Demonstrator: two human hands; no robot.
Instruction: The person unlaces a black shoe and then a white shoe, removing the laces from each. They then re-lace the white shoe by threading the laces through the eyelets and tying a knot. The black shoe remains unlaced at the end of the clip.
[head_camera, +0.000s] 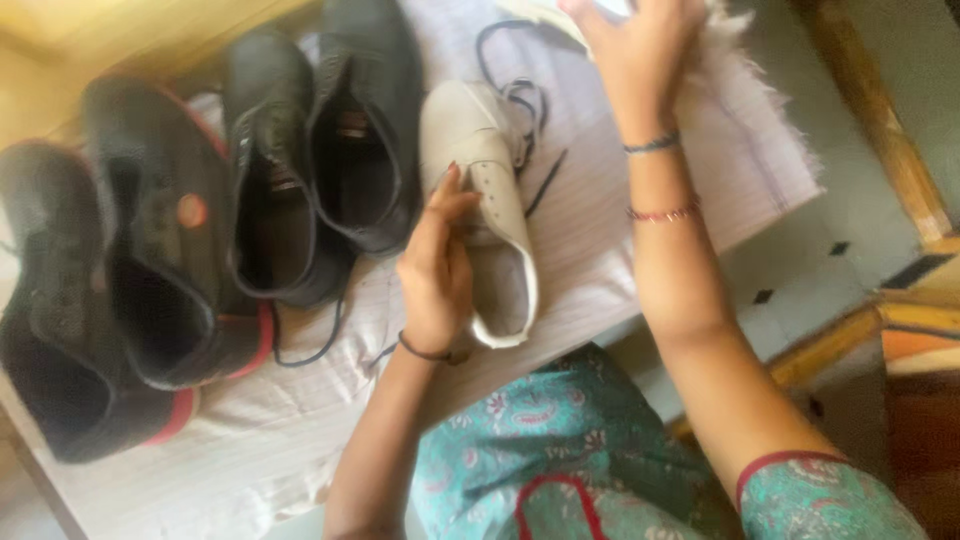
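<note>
A white lace-up shoe lies on a pale cloth, toe pointing away, with a dark lace trailing from its eyelets. My left hand grips the shoe's left side near the opening, thumb up against the upper. My right hand is raised at the top of the view, fingers closed around a frayed white rag, away from the shoe.
Left of the white shoe stand two black leather shoes, and farther left two black shoes with red trim. A wooden frame and tiled floor lie to the right. My patterned teal clothing fills the bottom.
</note>
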